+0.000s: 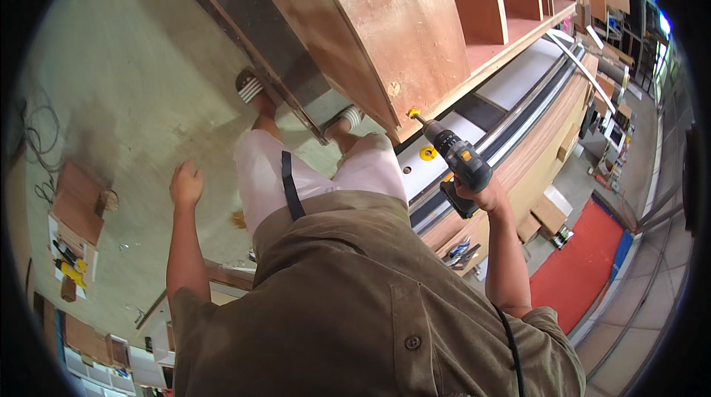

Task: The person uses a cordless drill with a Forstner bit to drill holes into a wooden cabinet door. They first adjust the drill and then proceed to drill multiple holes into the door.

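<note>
My right hand point(483, 192) is closed around the grip of a cordless drill point(461, 158), black and grey with small yellow marks. The drill points up and left, and a small yellow piece point(413, 113) sits at its bit, next to the lower corner of a wooden cabinet point(415, 19). Whether the bit touches the wood I cannot tell. My left hand point(187, 184) hangs away from the cabinet over the floor, fingers loosely apart and holding nothing. A round yellow piece point(428, 153) lies on a white panel point(437, 147) beside the drill.
Long wood-grain boards point(518, 175) run along my right, with a red mat point(581, 260) beyond. A dark board point(252, 34) lies by my sandalled feet. At left are a coiled cable point(43, 138) and a yellow tool point(72, 271) near brown panels point(78, 197).
</note>
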Available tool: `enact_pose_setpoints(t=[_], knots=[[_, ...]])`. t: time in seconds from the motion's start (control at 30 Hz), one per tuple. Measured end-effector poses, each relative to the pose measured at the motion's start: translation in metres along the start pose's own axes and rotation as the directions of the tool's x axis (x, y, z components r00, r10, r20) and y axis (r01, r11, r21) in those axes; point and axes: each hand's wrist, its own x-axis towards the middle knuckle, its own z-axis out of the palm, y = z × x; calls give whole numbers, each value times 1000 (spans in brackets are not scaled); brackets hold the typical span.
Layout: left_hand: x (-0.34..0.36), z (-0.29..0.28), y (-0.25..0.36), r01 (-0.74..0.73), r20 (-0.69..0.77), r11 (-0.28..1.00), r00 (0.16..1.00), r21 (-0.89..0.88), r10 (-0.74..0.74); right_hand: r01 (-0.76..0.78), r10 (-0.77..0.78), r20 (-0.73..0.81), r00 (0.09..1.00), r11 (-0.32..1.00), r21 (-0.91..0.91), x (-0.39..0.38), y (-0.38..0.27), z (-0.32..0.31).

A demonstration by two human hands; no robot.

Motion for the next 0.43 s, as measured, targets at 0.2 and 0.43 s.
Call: enact_pose_setpoints(t=[0.2,0.43], knots=[[16,56,-161,49,224,998,973,29,-54,105,-55,-131,990,905,412,-46,41,69],[81,61,-60,-303,85,950,948,-71,308,382,-215,-341,915,735,560,-91,59,144]])
